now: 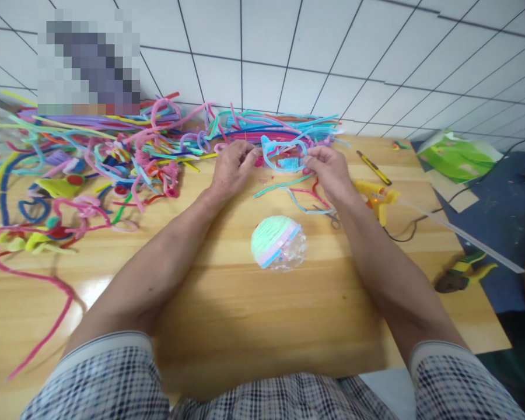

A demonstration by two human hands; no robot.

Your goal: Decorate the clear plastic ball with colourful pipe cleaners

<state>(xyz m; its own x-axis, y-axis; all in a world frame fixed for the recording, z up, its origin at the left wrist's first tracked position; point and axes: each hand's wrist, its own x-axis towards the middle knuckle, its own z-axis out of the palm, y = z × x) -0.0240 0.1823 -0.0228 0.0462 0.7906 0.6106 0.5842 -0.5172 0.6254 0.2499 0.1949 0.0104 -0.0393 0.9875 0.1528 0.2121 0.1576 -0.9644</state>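
Fingertip grip on the right: the right hand [332, 172] pinches the near edge of a light-blue pipe-cleaner loop [269, 146], while the left hand [234, 169] has its fingertips beside the loop's other end; whether that grip is closed on it I cannot tell. The loop stands above the far part of the tabletop [266, 321], between the two hands. Holding it by the edge probably keeps the soft ring from being squashed.

In front of the forearms sits a transparent plastic ball [291, 256], partly wrapped in mint-green, pink and blue bands (its bare side looks glossy and see-through). It seems set there to be within reach of both hands; what it holds, if anything, does not show.

The yellow glue gun [380, 198], with a long glue stick [472, 236] jutting from it, lies by the right forearm, likely for the right hand's convenience. The scissors [333, 220] and a yellow utility knife [373, 167] lie near it too. A heap of pipe cleaners [144, 154] spreads on the left. At the far right is a green plastic packet [459, 156], its contents impossible to make out.
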